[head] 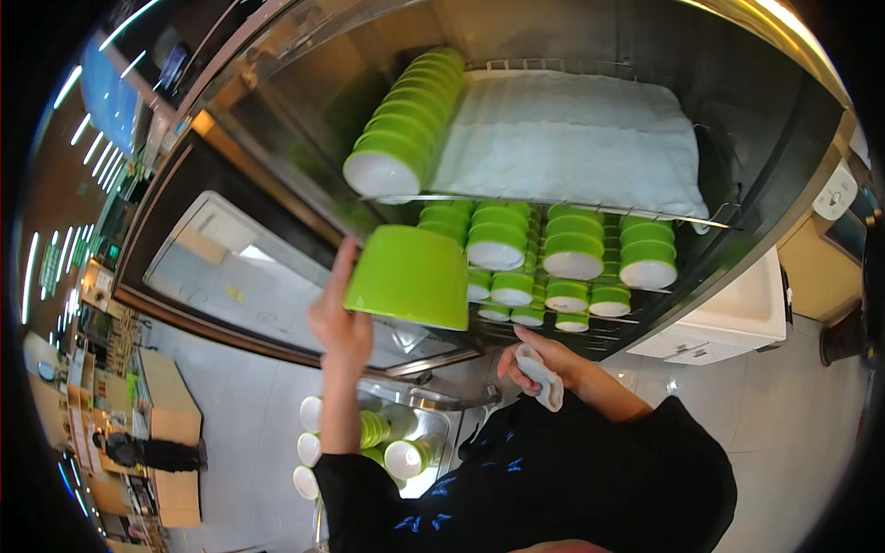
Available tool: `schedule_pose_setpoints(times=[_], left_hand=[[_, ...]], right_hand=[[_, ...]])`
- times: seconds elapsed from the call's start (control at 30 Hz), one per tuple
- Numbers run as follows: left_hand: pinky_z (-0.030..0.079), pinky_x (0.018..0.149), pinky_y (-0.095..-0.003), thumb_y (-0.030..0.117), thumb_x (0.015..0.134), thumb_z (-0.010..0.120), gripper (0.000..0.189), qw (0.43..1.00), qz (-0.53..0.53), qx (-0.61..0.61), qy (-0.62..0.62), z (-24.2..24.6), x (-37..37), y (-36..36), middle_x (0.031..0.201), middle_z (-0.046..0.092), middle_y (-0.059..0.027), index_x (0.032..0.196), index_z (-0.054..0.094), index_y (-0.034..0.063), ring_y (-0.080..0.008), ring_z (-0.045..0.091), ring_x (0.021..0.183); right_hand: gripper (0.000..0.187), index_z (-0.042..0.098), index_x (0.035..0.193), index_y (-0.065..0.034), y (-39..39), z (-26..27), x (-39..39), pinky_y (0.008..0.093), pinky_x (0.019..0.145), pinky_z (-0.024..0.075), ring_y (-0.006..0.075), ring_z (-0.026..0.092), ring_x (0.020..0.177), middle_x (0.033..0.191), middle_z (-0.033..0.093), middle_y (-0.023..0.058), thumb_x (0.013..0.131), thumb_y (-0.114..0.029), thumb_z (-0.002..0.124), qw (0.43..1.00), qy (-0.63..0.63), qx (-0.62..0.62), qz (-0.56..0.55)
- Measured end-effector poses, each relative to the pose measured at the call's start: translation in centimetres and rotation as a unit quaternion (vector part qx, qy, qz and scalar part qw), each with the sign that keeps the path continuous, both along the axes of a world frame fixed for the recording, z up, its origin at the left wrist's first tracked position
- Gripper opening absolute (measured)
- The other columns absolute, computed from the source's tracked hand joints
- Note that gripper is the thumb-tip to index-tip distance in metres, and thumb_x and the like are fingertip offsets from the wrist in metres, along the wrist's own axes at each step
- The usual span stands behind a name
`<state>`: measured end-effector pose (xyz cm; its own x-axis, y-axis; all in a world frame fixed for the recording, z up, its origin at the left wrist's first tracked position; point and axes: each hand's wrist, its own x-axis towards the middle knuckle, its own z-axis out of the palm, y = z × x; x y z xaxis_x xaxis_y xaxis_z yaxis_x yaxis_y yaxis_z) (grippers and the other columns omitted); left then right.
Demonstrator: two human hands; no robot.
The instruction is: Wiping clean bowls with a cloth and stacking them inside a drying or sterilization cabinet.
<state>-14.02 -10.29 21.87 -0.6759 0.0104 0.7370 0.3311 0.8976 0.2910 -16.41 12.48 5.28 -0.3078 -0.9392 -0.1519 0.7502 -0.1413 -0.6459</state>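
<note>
In my left hand (pixel 343 325) is a green bowl (pixel 408 278), its fingers along the bowl's left side; the stack at the cabinet's left is just beyond it. My right hand (pixel 543 363), lower right, holds a folded white cloth (pixel 541 379). On the cabinet's upper wire shelf (pixel 588 212) lies a long row of nested green bowls (pixel 408 124) with white insides. Beside that row a white towel (pixel 574 138) covers the shelf. More stacked green bowls (pixel 574 242) fill the lower racks.
The open glass cabinet door (pixel 249 276) stands at left. Below it, a metal cart (pixel 442 428) bears several green and white bowls (pixel 406 459). A white cabinet (pixel 733 311) stands at right. Far off at left, a person (pixel 148 452) is near a wooden counter (pixel 173 415).
</note>
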Motion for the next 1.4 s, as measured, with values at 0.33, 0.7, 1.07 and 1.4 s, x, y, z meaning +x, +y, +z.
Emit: schedule_pose_setpoints(times=[0.33, 0.7, 1.07, 1.4], left_hand=[[0.048, 0.054, -0.0361, 0.01, 0.07, 0.048, 0.044, 0.906, 0.021, -0.417, 0.066, 11.0, -18.6, 2.7, 0.077, 0.06, -0.0084, 0.114, 0.047, 0.0147, -0.0259, 0.059, 0.063], [0.048, 0.06, -0.0362, 0.039, 0.075, 0.051, 0.032, 0.889, 0.116, -0.439, -0.065, 8.6, -35.3, 4.7, 0.078, 0.062, -0.0094, 0.078, 0.064, 0.0094, -0.0242, 0.061, 0.073], [0.049, 0.061, -0.0362, 0.037, 0.077, 0.051, 0.03, 0.886, 0.135, -0.431, -0.106, 5.4, -40.0, 7.8, 0.081, 0.063, -0.0088, 0.081, 0.065, 0.0104, -0.0249, 0.061, 0.076], [0.049, 0.061, -0.035, 0.029, 0.077, 0.052, 0.022, 0.888, 0.179, -0.412, -0.094, 4.5, -41.9, 7.1, 0.082, 0.063, -0.0078, 0.08, 0.065, 0.0116, -0.0229, 0.062, 0.076]], right_hand=[[0.061, 0.057, 0.093, 0.0004, 7.6, -2.1, -0.3, 0.0247, 0.063, 0.0437, 0.013, 0.053, 0.069, 0.074, 0.056, 0.0065, 0.087, -0.05, 0.022, 0.965, 0.145, 0.133, -0.175], [0.05, 0.056, 0.087, 0.0001, 13.1, -5.4, 2.1, 0.0269, 0.055, 0.0442, 0.016, 0.054, 0.059, 0.067, 0.054, 0.0071, 0.087, -0.044, 0.033, 0.824, 0.003, 0.167, -0.541], [0.054, 0.055, 0.09, 0.0005, 15.5, -7.5, 5.1, 0.0295, 0.063, 0.0468, 0.0186, 0.057, 0.068, 0.075, 0.057, 0.0096, 0.087, -0.046, 0.027, 0.795, -0.055, 0.162, -0.583], [0.052, 0.055, 0.085, -0.0016, 16.1, -7.9, 3.6, 0.03, 0.063, 0.0453, 0.0182, 0.055, 0.068, 0.073, 0.056, 0.0084, 0.087, -0.046, 0.028, 0.758, -0.072, 0.181, -0.622]])
